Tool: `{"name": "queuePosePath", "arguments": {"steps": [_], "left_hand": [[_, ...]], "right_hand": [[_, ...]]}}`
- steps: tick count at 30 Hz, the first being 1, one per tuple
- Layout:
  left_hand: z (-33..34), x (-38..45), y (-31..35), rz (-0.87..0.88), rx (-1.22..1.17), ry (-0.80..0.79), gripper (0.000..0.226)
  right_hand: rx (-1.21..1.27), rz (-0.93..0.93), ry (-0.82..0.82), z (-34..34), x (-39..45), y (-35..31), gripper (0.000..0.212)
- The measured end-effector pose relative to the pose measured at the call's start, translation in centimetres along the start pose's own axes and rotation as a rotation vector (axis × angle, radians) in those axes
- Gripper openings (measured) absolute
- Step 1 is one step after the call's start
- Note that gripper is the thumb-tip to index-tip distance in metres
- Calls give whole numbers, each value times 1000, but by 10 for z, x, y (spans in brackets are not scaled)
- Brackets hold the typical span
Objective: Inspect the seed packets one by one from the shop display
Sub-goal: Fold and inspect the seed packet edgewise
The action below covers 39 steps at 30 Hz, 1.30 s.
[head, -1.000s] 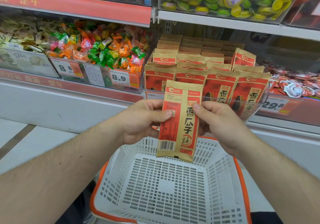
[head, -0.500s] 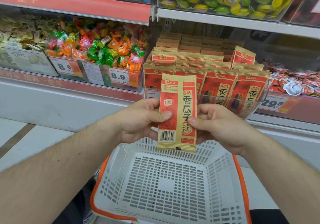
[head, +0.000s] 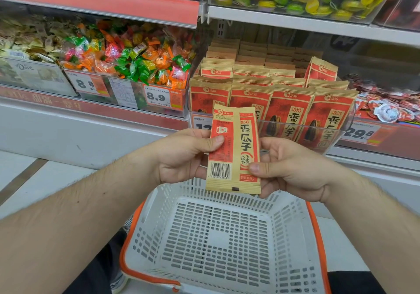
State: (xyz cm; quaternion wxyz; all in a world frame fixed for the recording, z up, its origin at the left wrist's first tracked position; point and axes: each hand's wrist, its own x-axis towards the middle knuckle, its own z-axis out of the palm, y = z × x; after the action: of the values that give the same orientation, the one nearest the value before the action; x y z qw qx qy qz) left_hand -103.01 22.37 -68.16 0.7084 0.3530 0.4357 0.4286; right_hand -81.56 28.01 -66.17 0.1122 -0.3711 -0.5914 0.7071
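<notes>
Nearest on the floor sits a white basket [head: 218, 243]. Above it my left hand [head: 181, 155] and right hand [head: 293, 168] pinch one seed packet [head: 234, 148] upright by its edges. Beyond, stacked packets [head: 284, 98] fill the shelf bin; wrapped candies [head: 127, 55] lie far left.

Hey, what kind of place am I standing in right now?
Most likely a supermarket or grocery snack aisle: shelf price tags front clear bins of wrapped candy, a display of seed packets stands ahead, and a white shopping basket sits below your hands.
</notes>
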Motion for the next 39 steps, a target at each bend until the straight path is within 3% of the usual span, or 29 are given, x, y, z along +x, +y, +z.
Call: {"name": "queuePosePath", "arguments": {"steps": [3, 8, 13, 18, 22, 28, 33, 39], "left_hand": [[1, 0, 0, 4, 35, 30, 40], [7, 6, -12, 77, 374, 296, 19], [13, 7, -16, 66, 366, 305, 30], [14, 6, -14, 92, 349, 296, 42], [14, 4, -13, 99, 390, 201, 44], [18, 5, -21, 76, 401, 68, 62], [20, 8, -22, 107, 259, -31, 30], [17, 11, -23, 102, 182, -159, 28]], "right_hand": [[-26, 8, 19, 5, -3, -4, 61], [-488, -12, 219, 26, -1, 0, 46], [-653, -66, 303, 38, 2, 8, 50], [-769, -128, 274, 37, 3, 10, 45], [-627, -249, 307, 27, 3, 6, 19], [-620, -368, 466, 30, 7, 7, 27], [-318, -341, 360, 34, 9, 4, 32], [-223, -361, 314, 36, 9, 3, 32]]}}
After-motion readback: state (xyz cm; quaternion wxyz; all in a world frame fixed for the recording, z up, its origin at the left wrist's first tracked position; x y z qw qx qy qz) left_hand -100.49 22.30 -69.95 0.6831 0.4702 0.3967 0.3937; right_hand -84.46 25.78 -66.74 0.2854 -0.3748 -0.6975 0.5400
